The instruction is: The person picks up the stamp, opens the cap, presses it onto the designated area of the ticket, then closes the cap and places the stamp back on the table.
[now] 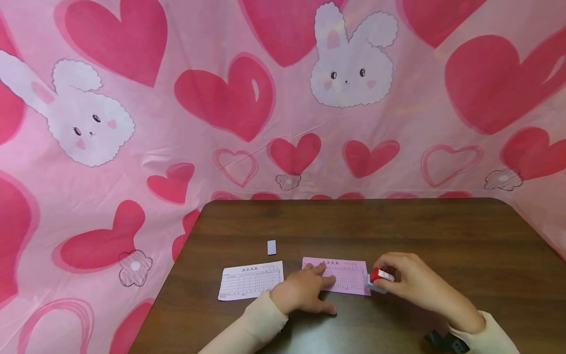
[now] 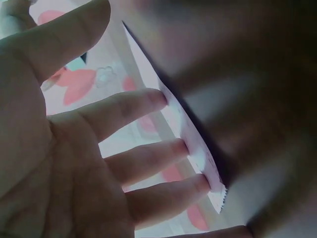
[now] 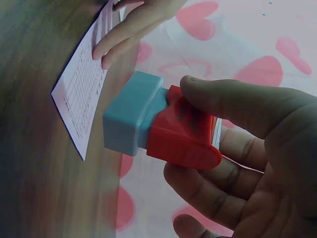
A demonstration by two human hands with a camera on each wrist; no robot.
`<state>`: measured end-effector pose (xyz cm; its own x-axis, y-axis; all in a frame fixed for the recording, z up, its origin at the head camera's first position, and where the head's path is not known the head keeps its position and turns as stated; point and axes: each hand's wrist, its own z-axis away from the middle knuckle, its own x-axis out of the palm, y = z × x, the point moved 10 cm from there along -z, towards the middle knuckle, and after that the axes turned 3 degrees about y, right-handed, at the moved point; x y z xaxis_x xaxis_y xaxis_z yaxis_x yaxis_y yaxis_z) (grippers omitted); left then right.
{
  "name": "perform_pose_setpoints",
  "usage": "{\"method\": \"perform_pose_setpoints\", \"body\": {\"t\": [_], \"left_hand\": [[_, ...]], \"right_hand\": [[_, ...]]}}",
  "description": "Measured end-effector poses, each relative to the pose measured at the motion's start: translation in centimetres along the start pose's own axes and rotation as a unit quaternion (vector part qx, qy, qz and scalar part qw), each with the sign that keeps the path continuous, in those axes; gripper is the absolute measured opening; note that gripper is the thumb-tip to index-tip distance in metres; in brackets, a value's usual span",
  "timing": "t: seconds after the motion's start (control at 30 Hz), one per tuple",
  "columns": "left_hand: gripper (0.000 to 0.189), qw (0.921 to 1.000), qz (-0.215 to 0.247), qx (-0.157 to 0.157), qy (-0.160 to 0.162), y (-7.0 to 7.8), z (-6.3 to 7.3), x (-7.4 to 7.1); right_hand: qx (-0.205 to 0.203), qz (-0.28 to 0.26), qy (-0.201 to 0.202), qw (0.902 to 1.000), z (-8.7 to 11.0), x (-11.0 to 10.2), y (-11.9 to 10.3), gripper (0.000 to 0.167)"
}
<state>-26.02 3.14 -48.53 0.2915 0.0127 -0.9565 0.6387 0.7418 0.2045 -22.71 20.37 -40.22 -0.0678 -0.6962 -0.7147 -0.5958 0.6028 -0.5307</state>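
Note:
My right hand pinches a red self-inking stamp between thumb and fingers. The stamp's light blue end points toward the table, and in the right wrist view it looks apart from the paper. In the head view it overlaps the right edge of a pink printed form. Spread out, the fingers of my left hand rest on the left part of that form. In the left wrist view three fingertips touch the paper's edge; the printing hardly shows there.
A white printed form lies left of the pink one, partly beside my left forearm. Behind it is a small white rectangular piece. The brown wooden table ends at a pink heart-patterned curtain. A black wrist strap shows at the right sleeve.

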Motion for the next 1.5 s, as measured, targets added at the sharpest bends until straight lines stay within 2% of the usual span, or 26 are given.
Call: {"method": "perform_pose_setpoints", "body": {"t": [0.13, 0.3, 0.53, 0.7, 0.83, 1.03, 1.5], "left_hand": [[0.071, 1.0, 0.005, 0.003, 0.004, 0.6, 0.7, 0.0], [0.071, 0.9999, 0.0, 0.011, 0.007, 1.3, 1.3, 0.2], [0.069, 1.0, -0.006, 0.001, 0.001, 1.8, 2.0, 0.7], [0.068, 0.9999, -0.01, 0.003, 0.007, 2.2, 2.4, 0.9], [0.067, 0.9999, -0.012, 0.004, 0.009, 2.3, 2.6, 0.9], [0.066, 0.9996, -0.022, 0.007, 0.014, 2.4, 2.6, 0.7], [0.067, 0.9997, -0.017, 0.009, 0.013, 2.4, 2.7, 0.8]], "right_hand": [[-0.012, -0.01, -0.01, 0.9998, 0.0, 0.6, -0.3, 0.026], [-0.007, -0.007, -0.017, 0.9998, 0.2, 1.0, -0.6, 0.025], [-0.036, 0.01, -0.032, 0.9988, 0.1, 2.3, -1.8, 0.026], [-0.017, 0.003, -0.065, 0.9977, 0.2, 3.7, -1.7, 0.024], [-0.012, 0.0, -0.077, 0.9969, 0.4, 4.6, -1.8, 0.024], [-0.035, -0.005, -0.083, 0.9959, 0.5, 5.5, -1.8, 0.025], [-0.054, 0.02, -0.081, 0.995, 0.5, 5.7, -1.9, 0.027]]}}
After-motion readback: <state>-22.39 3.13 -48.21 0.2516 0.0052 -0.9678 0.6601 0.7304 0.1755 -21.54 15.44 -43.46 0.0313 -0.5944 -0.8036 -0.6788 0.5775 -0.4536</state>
